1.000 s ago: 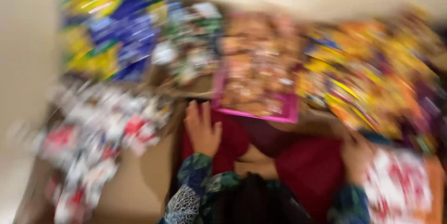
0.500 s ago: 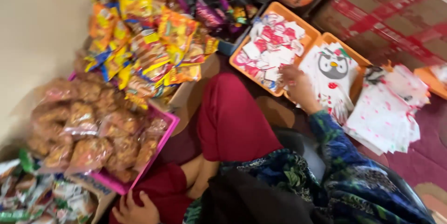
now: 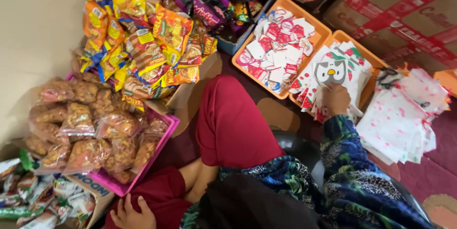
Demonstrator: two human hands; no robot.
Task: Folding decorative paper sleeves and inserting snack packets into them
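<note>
1. We see the right hand [image 3: 336, 99] reaching into the right orange tray [image 3: 376, 61], its grip curled onto a fanned stack of cards [image 3: 328, 74] with a penguin picture on top; the fingers are hidden beneath, so we cannot tell how firmly they close.
2. The stack's long axis runs from lower left to upper right, the penguin upright and facing us.
3. The left hand [image 3: 133, 212] rests flat on the red-clad leg [image 3: 231, 124], fingers loosely apart and holding nothing.
4. A second orange tray [image 3: 318, 30] of small cards lies just beside the first.
5. Everything sits on the floor [image 3: 431, 174], which is dark red, beside a pale wall [image 3: 38, 24]; a pink tray [image 3: 164, 136] of bagged snacks stands on our left.
</note>
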